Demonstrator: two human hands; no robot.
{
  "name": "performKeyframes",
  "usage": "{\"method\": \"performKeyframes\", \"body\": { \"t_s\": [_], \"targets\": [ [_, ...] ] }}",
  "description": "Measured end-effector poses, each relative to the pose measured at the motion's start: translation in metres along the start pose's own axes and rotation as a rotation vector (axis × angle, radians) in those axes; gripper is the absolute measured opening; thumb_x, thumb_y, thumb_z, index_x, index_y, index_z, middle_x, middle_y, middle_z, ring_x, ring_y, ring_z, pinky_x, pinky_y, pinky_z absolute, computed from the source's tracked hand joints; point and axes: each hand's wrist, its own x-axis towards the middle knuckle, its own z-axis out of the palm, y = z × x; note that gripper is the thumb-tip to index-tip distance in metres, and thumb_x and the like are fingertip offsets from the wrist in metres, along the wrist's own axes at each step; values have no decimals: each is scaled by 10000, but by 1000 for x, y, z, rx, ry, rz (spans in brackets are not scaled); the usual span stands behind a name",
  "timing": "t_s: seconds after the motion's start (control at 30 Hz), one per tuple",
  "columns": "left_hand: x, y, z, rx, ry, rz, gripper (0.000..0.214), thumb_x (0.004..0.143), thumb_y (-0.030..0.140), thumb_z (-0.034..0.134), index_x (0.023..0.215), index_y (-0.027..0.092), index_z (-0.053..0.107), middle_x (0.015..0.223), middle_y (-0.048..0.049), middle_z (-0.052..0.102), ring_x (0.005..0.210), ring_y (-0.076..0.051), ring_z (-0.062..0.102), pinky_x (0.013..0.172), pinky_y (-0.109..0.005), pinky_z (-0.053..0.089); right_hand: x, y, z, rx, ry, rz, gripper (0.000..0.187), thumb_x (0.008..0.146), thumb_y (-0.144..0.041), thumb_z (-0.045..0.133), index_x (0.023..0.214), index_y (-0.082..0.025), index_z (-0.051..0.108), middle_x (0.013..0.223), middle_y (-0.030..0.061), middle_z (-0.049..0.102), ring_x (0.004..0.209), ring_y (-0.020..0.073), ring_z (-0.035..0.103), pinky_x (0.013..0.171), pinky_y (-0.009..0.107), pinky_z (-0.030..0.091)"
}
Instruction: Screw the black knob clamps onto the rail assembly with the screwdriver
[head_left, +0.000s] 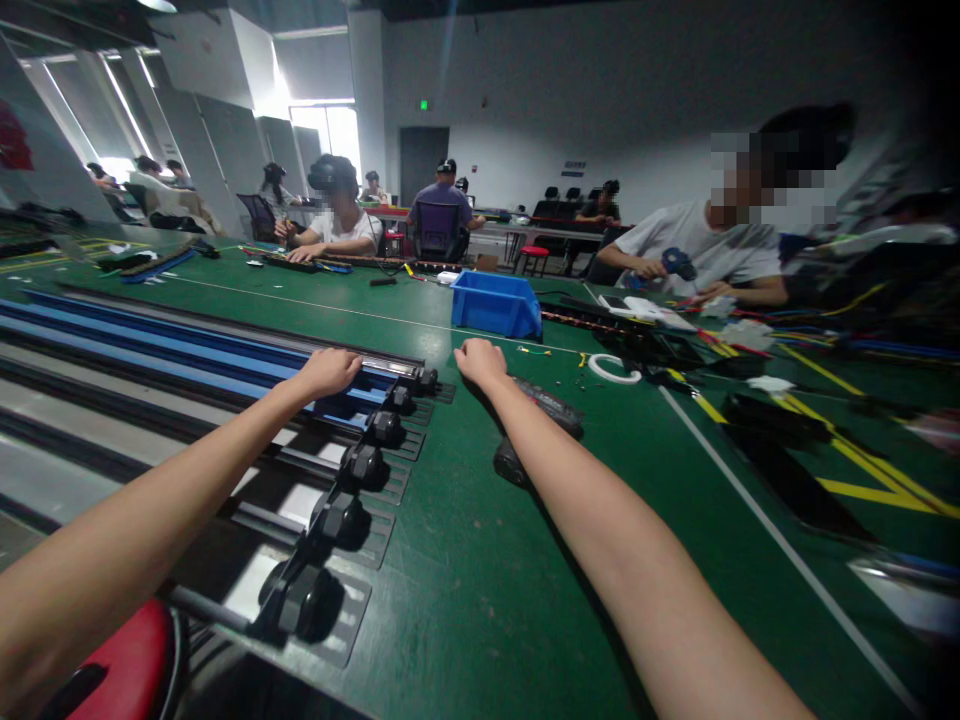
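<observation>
Six black knobs point(364, 466) on long rails point(187, 350), green table point(465, 600)

Rails: parallel, blue, grey and black, ends fitted with hexagonal knobs and slotted plates point(349, 625); laid along the table's left side; blue bin point(495, 312): beyond the right hand point(481, 360), contents indiscernible; left hand point(330, 372): over the far rails, arm extended, fingers curled, grip unclear; right hand: arm extended, fingers curled, any hold cannot be told; dark tool point(551, 405): beside right forearm.

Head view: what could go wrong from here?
The right forearm partly hides the dark tool, so pulling back might knock it. The right hand is near the blue bin and could bump it. The left hand, at the rails, might shift them out of line.
</observation>
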Motion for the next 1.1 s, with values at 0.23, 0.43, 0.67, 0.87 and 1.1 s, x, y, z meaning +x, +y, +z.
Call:
{"method": "performKeyframes", "body": {
  "t_s": [0.23, 0.43, 0.67, 0.87, 1.1],
  "targets": [
    [3, -3, 4, -6, 18, -1, 517, 978, 454, 267, 939, 180, 703, 1004, -150, 740, 990, -286, 674, 809, -333, 447, -27, -2, -18, 88, 187, -54, 290, 962, -339, 473, 1114, -162, 646, 1170, 134, 664, 1105, 252, 603, 950, 375, 413],
    [4, -5, 6, -17, 11, 9, 543, 976, 469, 252, 976, 175, 707, 1029, -156, 737, 1002, -300, 672, 810, -346, 447, -99, 18, -52, 303, 410, -236, 265, 958, -342, 485, 1128, -178, 603, 1074, 112, 665, 974, 226, 625, 870, 326, 447],
    [4, -5, 5, -5, -2, 15, 560, 975, 464, 239, 1007, 162, 710, 1067, -166, 733, 1027, -310, 668, 821, -354, 450, -179, 53, -104, 101, 122, 111, 552, 927, -681, 396, 1078, -192, 603, 807, 103, 693, 717, 269, 661, 642, 338, 433],
    [6, -5, 6, -2, -13, 8, 563, 973, 466, 234, 1020, 171, 711, 1049, -160, 735, 1028, -311, 668, 826, -351, 448, -194, 55, -101, 58, -248, 259, 856, 794, -902, 244, 683, -171, 676, 729, 194, 688, 674, 315, 673, 634, 401, 459],
    [8, -10, 11, 2, -8, 15, 567, 965, 475, 228, 1007, 179, 710, 1063, -161, 732, 1022, -322, 666, 820, -359, 449, -174, 62, -84, 363, -359, 370, 803, 702, -931, 417, 640, -177, 688, 555, 121, 655, 435, 226, 604, 481, 339, 459]
  ]
}}
